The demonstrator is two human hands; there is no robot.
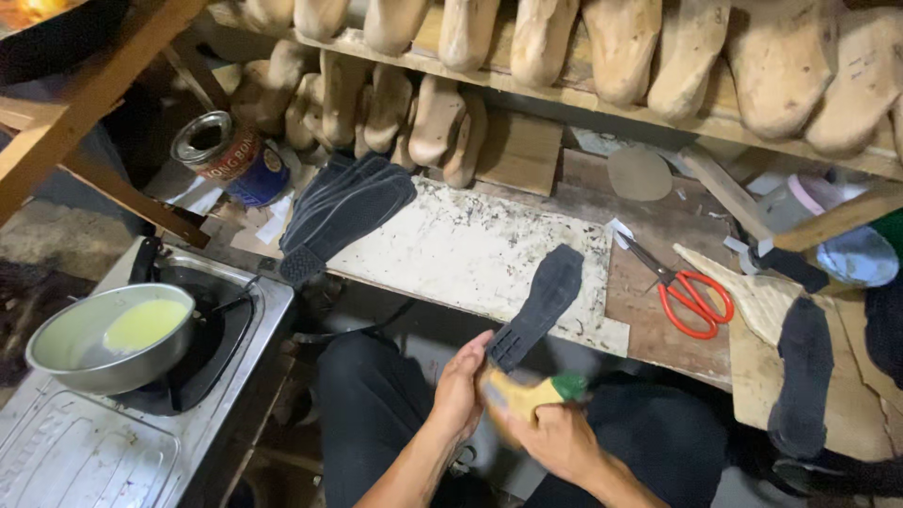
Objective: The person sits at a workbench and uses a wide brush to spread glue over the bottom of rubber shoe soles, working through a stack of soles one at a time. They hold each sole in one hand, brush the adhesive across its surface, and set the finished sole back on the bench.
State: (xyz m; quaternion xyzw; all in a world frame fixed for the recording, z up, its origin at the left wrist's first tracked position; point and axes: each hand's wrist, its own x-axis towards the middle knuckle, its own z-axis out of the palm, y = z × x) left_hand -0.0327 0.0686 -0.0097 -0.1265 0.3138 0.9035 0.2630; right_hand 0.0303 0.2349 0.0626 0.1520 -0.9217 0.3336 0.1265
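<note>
Wooden shoe lasts line the shelf above the stained surface; left hand fingers clamp a dark sole at the surface edge, right hand fingers clutch a blurred yellow brush

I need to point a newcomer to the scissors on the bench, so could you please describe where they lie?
Start at the speckled white board that covers the middle of the workbench. Just past its right edge, on bare brown wood, lie the scissors, blades pointing up-left towards the board. Their bright red-orange handle loops stand out from the dark soles and pale wooden shoe lasts around.
</note>
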